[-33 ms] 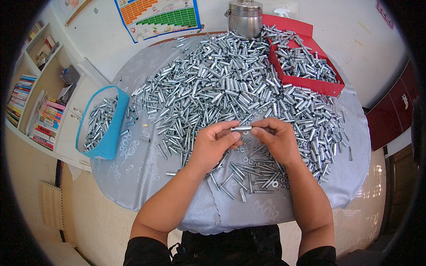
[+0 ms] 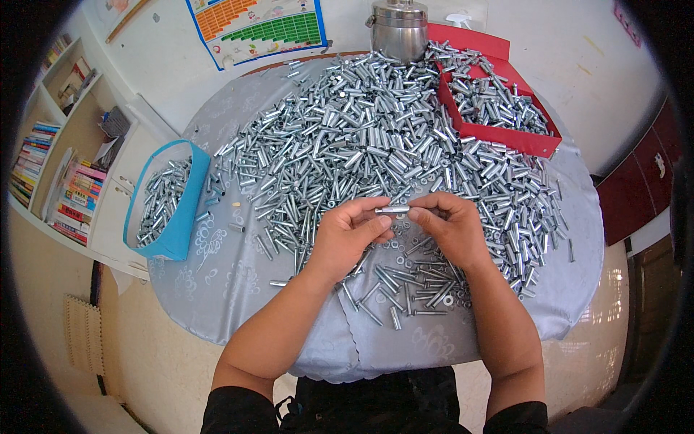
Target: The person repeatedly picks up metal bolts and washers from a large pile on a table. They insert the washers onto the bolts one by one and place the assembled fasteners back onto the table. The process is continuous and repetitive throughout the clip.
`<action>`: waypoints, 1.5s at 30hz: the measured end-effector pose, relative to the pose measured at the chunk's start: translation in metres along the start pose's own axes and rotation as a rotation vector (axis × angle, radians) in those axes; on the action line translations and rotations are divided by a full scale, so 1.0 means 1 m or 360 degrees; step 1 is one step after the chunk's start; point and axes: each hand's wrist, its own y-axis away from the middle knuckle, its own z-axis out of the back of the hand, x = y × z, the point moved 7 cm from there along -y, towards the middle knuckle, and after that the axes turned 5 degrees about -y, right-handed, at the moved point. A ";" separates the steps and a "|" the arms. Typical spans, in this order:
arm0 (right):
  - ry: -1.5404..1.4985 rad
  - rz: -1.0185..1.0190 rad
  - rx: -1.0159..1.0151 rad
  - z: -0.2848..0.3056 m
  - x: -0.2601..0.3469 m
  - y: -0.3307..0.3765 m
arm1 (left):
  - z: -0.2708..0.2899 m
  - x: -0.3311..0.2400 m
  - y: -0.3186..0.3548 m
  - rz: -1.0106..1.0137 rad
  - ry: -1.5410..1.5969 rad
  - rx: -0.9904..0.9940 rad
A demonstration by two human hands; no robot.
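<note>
My left hand (image 2: 350, 235) and my right hand (image 2: 450, 226) meet over the middle of a round table (image 2: 238, 289) covered with a grey cloth. Together they pinch one short silver metal sleeve (image 2: 392, 210) by its two ends, level, just above the cloth. A big heap of similar silver sleeves (image 2: 361, 137) spreads across the table beyond my hands. Close to me, under my wrists, lie several thin bolts and washers (image 2: 412, 286).
A blue bin (image 2: 181, 217) with silver sleeves sits at the table's left edge. A red tray (image 2: 506, 134) of the same parts stands at the back right, beside a steel pot (image 2: 399, 29). A bookshelf (image 2: 50, 166) lines the left wall; a colourful chart (image 2: 256, 25) lies on the floor.
</note>
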 end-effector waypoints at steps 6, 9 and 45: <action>0.0066 -0.0005 0.0010 -0.001 0.002 0.001 | 0.002 0.001 -0.001 -0.0005 -0.0091 -0.0025; 0.0172 0.0013 0.0008 0.000 0.004 0.001 | 0.003 0.001 -0.001 0.0024 -0.0027 -0.0057; 0.0844 0.0393 0.0203 0.011 0.012 0.000 | 0.008 0.006 -0.003 0.0040 0.0013 -0.0107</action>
